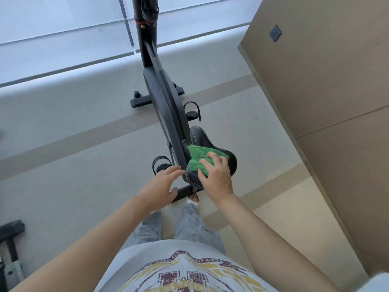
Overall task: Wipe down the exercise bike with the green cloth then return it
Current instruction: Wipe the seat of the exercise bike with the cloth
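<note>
We look down on a black exercise bike (pixel 168 106) standing on a pale grey floor (pixel 73 133) crossed by beige bands, its narrow frame running toward a bright window. Our right hand (pixel 216 175) presses a fuzzy green cloth (pixel 196 159), bunched and folded, onto the smooth black stitched saddle (pixel 197 135) at the bike's near end, fingers curled into the fabric. Our left hand (pixel 162 186) hovers just beside the saddle's left edge, fingers spread and holding nothing. A tan panelled wall (pixel 326 91) with a small dark square switch (pixel 275 33) rises along the right.
</note>
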`<state>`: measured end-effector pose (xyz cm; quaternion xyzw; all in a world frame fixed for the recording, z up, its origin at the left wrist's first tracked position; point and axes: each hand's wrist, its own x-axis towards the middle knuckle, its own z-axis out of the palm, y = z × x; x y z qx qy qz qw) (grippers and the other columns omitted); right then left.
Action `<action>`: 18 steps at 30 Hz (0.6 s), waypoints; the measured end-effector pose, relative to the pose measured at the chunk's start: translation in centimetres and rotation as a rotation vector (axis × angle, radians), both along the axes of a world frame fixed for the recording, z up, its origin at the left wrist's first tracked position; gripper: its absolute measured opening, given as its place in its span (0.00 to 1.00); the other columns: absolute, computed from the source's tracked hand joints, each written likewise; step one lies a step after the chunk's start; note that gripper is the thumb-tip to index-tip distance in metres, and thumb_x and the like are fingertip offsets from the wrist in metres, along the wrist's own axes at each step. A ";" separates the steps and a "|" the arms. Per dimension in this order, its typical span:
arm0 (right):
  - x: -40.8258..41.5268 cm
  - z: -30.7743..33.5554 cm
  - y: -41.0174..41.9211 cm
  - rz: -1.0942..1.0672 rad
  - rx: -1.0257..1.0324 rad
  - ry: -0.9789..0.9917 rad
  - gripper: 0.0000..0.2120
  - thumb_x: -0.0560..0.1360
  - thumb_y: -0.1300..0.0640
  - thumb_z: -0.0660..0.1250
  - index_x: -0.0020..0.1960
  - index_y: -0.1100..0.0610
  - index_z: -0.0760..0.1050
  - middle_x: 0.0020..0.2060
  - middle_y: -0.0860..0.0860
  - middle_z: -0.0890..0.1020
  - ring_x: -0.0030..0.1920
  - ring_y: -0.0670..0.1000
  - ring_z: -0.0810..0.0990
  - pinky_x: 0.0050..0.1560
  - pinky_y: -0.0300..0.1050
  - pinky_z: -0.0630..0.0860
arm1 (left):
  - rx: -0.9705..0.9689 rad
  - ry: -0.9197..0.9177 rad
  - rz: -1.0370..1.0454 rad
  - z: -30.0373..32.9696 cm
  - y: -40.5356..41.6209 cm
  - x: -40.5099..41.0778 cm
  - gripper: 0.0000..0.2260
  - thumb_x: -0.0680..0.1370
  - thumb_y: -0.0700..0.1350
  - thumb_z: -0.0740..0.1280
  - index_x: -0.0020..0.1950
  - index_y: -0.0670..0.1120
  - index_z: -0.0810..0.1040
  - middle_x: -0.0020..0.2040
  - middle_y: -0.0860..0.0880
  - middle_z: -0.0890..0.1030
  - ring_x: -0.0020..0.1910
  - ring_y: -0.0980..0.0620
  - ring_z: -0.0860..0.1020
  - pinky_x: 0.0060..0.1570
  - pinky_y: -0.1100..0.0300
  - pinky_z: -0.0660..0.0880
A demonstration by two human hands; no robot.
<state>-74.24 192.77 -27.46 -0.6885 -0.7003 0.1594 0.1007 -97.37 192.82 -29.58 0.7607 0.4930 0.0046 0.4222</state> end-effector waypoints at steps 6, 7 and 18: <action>2.3 0.5 -2.8 0.017 -0.057 0.105 0.14 0.76 0.59 0.74 0.61 0.58 0.84 0.61 0.55 0.79 0.59 0.59 0.75 0.56 0.56 0.81 | 0.003 0.010 -0.036 0.2 0.6 1.1 0.30 0.79 0.44 0.66 0.81 0.57 0.66 0.81 0.55 0.65 0.77 0.50 0.68 0.74 0.52 0.70; 3.0 0.8 -3.1 0.013 -0.059 0.119 0.14 0.76 0.59 0.74 0.61 0.57 0.84 0.61 0.54 0.78 0.58 0.58 0.75 0.56 0.54 0.81 | 0.007 0.011 -0.040 0.2 0.5 1.4 0.30 0.79 0.44 0.66 0.81 0.57 0.66 0.81 0.56 0.65 0.77 0.50 0.68 0.74 0.53 0.70; 1.6 1.4 8.6 0.030 0.074 0.130 0.13 0.78 0.59 0.72 0.62 0.58 0.83 0.61 0.57 0.78 0.59 0.59 0.75 0.59 0.50 0.77 | -0.031 0.082 -0.137 0.3 0.1 1.8 0.34 0.79 0.43 0.65 0.83 0.59 0.60 0.84 0.57 0.58 0.74 0.47 0.68 0.72 0.50 0.71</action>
